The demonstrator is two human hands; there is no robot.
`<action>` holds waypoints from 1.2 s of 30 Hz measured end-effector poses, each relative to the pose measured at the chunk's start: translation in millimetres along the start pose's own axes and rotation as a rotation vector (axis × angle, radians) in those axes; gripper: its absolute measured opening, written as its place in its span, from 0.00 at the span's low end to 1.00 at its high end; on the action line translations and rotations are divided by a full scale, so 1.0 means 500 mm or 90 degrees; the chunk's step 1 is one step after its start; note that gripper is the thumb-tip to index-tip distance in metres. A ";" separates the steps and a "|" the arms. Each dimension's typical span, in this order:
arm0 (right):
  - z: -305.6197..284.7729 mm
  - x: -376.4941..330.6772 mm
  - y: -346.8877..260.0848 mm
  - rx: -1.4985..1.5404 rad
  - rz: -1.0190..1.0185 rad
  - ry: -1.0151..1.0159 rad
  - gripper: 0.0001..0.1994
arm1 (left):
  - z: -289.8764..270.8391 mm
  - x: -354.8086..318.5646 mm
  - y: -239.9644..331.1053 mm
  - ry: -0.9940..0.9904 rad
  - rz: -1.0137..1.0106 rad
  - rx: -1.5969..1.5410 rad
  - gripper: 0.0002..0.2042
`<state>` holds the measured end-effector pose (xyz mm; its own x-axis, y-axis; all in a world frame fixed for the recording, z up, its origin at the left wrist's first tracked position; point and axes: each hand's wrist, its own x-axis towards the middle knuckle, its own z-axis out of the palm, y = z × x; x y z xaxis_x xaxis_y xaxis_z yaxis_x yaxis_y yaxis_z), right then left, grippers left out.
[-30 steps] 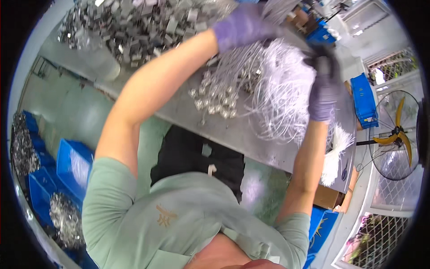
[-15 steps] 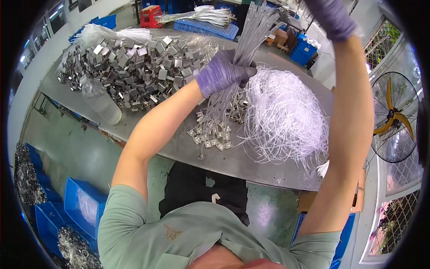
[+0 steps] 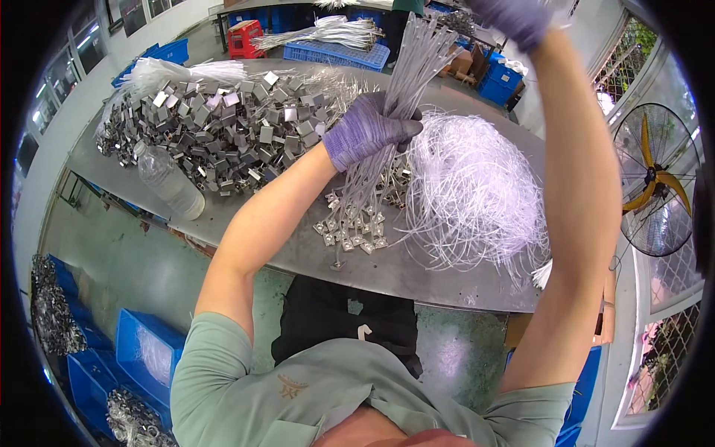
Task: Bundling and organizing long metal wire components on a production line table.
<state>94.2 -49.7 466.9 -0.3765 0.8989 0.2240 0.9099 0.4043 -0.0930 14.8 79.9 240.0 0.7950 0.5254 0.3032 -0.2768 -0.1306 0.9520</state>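
Note:
My left hand (image 3: 366,132), in a purple glove with dark fingertips, is closed around a bundle of clear thin strands (image 3: 417,63) above the table's middle. The bundle stands nearly upright. From its lower end, small square metal pieces (image 3: 356,227) hang just over or rest on the tabletop; which, I cannot tell. My right hand (image 3: 514,18), gloved alike, is raised at the top edge, smeared by motion and partly cut off, so its fingers do not show clearly. Right of the bundle lies a large tangled heap of clear strands (image 3: 477,194).
A pile of grey square metal parts (image 3: 231,127) covers the table's left, beside a clear plastic bottle (image 3: 170,181). Behind it lies a bundle of white strands (image 3: 197,71). Blue bins (image 3: 149,350) stand on the floor at left. A fan (image 3: 650,179) stands at right.
My right hand has shifted left and slightly up, further out of the picture. My left hand keeps its hold on the strand bundle. The whole view has tilted slightly.

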 end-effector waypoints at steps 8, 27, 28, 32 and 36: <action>0.025 0.061 0.095 0.048 -0.068 0.176 0.29 | -0.011 -0.024 0.023 0.002 -0.003 0.071 0.10; 0.097 0.038 -0.008 0.004 0.097 0.004 0.33 | 0.001 -0.055 0.018 0.005 -0.022 0.098 0.14; 0.084 0.029 -0.023 0.031 0.147 -0.010 0.33 | 0.006 -0.056 0.023 0.003 -0.034 0.096 0.14; 0.126 0.071 0.039 -0.010 -0.375 0.408 0.36 | -0.013 -0.066 0.048 0.052 0.043 0.120 0.16; 0.128 0.051 0.003 -0.119 0.107 0.051 0.30 | -0.018 -0.041 -0.012 0.047 0.065 0.165 0.16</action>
<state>75.0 -15.2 410.5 -0.2096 0.9316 0.2969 0.9776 0.2060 0.0436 -4.6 77.7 227.5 0.7264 0.5569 0.4028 -0.1983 -0.3914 0.8986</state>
